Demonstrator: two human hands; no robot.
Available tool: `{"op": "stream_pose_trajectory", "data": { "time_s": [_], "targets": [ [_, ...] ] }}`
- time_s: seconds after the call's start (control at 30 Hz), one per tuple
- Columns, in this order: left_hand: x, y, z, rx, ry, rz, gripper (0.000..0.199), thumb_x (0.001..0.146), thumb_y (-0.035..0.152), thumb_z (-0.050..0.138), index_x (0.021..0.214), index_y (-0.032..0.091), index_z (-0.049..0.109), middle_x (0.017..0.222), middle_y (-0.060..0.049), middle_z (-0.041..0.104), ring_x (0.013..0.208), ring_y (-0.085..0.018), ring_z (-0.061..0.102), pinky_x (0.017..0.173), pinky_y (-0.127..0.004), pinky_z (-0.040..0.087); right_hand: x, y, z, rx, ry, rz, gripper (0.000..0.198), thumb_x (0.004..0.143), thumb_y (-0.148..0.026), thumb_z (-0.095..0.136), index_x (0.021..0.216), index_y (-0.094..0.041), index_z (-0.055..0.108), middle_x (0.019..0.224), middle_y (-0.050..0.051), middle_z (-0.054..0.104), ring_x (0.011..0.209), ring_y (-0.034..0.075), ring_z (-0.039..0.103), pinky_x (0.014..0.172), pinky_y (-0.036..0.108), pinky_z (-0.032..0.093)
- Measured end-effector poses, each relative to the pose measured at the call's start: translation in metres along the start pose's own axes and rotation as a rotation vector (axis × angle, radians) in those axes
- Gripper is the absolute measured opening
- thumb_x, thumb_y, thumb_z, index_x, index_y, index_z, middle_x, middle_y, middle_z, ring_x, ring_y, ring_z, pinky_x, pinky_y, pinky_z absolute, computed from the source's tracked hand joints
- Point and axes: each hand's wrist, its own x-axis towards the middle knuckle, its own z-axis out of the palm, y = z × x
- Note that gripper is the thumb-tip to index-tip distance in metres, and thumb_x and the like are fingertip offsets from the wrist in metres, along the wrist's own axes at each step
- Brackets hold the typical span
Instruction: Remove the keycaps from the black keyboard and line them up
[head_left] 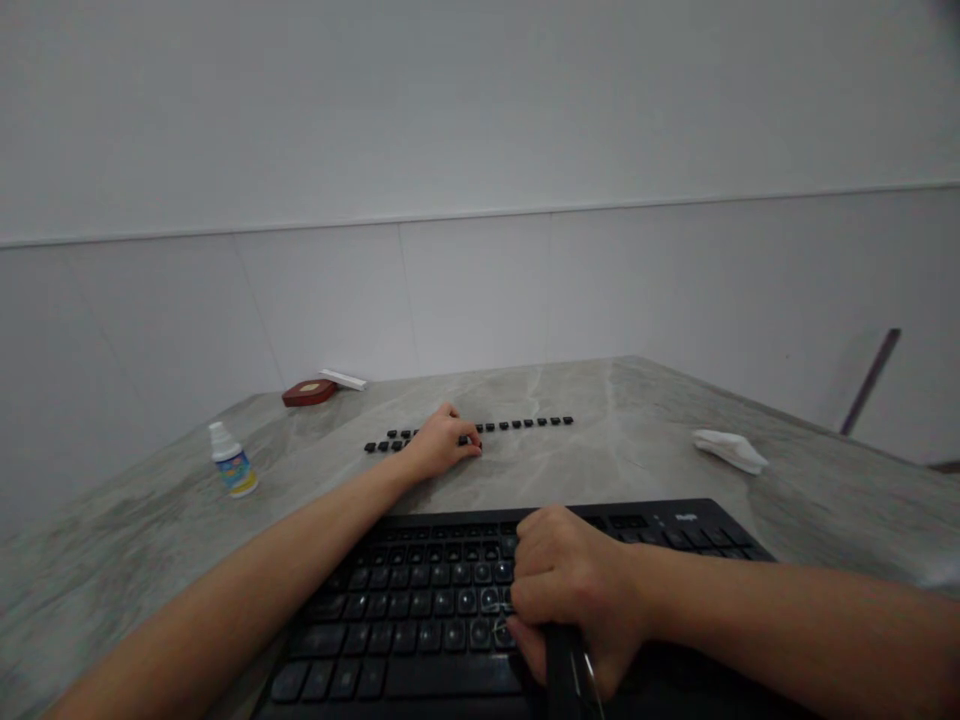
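My left hand [444, 442] reaches over the tabletop, its thumb and forefinger closed on a small black keycap [480, 446] at the end of a row. Two lines of loose black keycaps [527, 423] lie beside and behind that hand, part of them hidden by it. Closer to me is a black keyboard [454, 676], with several key spots looking bare in its upper rows. Over its middle, my right hand [574, 590] is wrapped round a black-handled keycap puller [564, 672]. Thin wire shows by its fingers, against the keys.
A white spray bottle [235, 464] with a coloured label stands at the left. Toward the back lie a reddish-brown case [309, 392] and a flat white strip [343, 379]. A folded white cloth [730, 450] is at the right. A pale wall [480, 290] rises behind the table.
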Motion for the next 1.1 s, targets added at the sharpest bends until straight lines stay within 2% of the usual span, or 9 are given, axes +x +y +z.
{"op": "stream_pose_trajectory", "data": {
  "time_s": [0.13, 0.2, 0.3, 0.4, 0.57, 0.67, 0.83, 1.1],
  "targets": [
    [0.0001, 0.0012, -0.0011, -0.002, -0.001, 0.024, 0.01, 0.08, 0.026, 0.071, 0.089, 0.021, 0.071, 0.09, -0.004, 0.068, 0.102, -0.024, 0.05, 0.097, -0.04, 0.039, -0.0019, 0.0006, 0.0001, -0.037, -0.063, 0.006, 0.023, 0.071, -0.023, 0.049, 0.053, -0.023, 0.034, 0.041, -0.008, 0.037, 0.037, 0.01, 0.033, 0.043, 0.03, 0.024],
    [-0.0004, 0.0026, -0.002, 0.004, 0.045, 0.032, 0.021, 0.078, 0.025, 0.071, 0.098, 0.02, 0.068, 0.096, -0.003, 0.068, 0.103, -0.024, 0.05, 0.098, -0.041, 0.039, -0.0024, 0.0008, -0.0001, -0.046, -0.09, 0.013, 0.023, 0.071, -0.024, 0.05, 0.053, -0.023, 0.034, 0.042, -0.008, 0.037, 0.038, 0.01, 0.033, 0.043, 0.03, 0.024],
    [-0.002, 0.0036, -0.0022, -0.004, 0.111, 0.063, 0.04, 0.076, 0.018, 0.067, 0.115, 0.018, 0.059, 0.101, -0.003, 0.068, 0.104, -0.025, 0.048, 0.095, -0.039, 0.041, -0.002, 0.0011, -0.0005, -0.046, -0.06, 0.011, 0.025, 0.071, -0.023, 0.049, 0.052, -0.023, 0.033, 0.041, -0.008, 0.037, 0.037, 0.01, 0.033, 0.042, 0.03, 0.023],
    [-0.0039, 0.0043, -0.002, -0.023, 0.104, 0.124, 0.05, 0.075, 0.007, 0.056, 0.124, 0.017, 0.051, 0.096, -0.002, 0.069, 0.101, -0.024, 0.049, 0.095, -0.039, 0.041, -0.0006, 0.0012, -0.0016, -0.044, -0.03, -0.004, 0.025, 0.071, -0.023, 0.05, 0.052, -0.023, 0.033, 0.041, -0.008, 0.037, 0.037, 0.009, 0.033, 0.042, 0.03, 0.023],
    [-0.0052, 0.0059, -0.0028, -0.032, 0.048, 0.134, 0.072, 0.06, -0.005, 0.045, 0.129, 0.017, 0.044, 0.096, -0.002, 0.069, 0.103, -0.024, 0.048, 0.095, -0.039, 0.04, 0.0008, 0.0004, -0.0027, -0.047, -0.031, -0.003, 0.025, 0.07, -0.021, 0.05, 0.051, -0.023, 0.034, 0.04, -0.008, 0.037, 0.037, 0.009, 0.032, 0.043, 0.03, 0.022],
    [-0.0051, 0.0062, -0.0031, -0.016, 0.033, 0.126, 0.075, 0.058, -0.005, 0.044, 0.129, 0.017, 0.044, 0.099, -0.002, 0.068, 0.104, -0.025, 0.047, 0.096, -0.039, 0.04, 0.0006, 0.0, -0.0025, -0.049, -0.041, 0.012, 0.026, 0.071, -0.021, 0.049, 0.051, -0.023, 0.032, 0.04, -0.008, 0.037, 0.037, 0.009, 0.031, 0.042, 0.03, 0.022],
    [-0.0053, 0.0069, -0.0033, 0.029, 0.007, 0.097, 0.079, 0.055, -0.006, 0.044, 0.13, 0.017, 0.042, 0.103, -0.003, 0.067, 0.104, -0.026, 0.046, 0.095, -0.04, 0.041, 0.0006, -0.0001, -0.0025, -0.019, 0.024, -0.011, 0.026, 0.071, -0.021, 0.05, 0.052, -0.022, 0.033, 0.04, -0.008, 0.037, 0.036, 0.009, 0.03, 0.042, 0.029, 0.021],
    [-0.0044, 0.0049, -0.0013, 0.063, -0.02, 0.084, 0.082, 0.052, -0.005, 0.046, 0.132, 0.016, 0.04, 0.108, -0.004, 0.066, 0.104, -0.027, 0.045, 0.094, -0.041, 0.04, 0.0, 0.0005, -0.002, -0.04, -0.013, 0.003, 0.026, 0.07, -0.022, 0.052, 0.05, -0.022, 0.035, 0.04, -0.007, 0.04, 0.037, 0.009, 0.031, 0.044, 0.03, 0.021]
  ]
}}
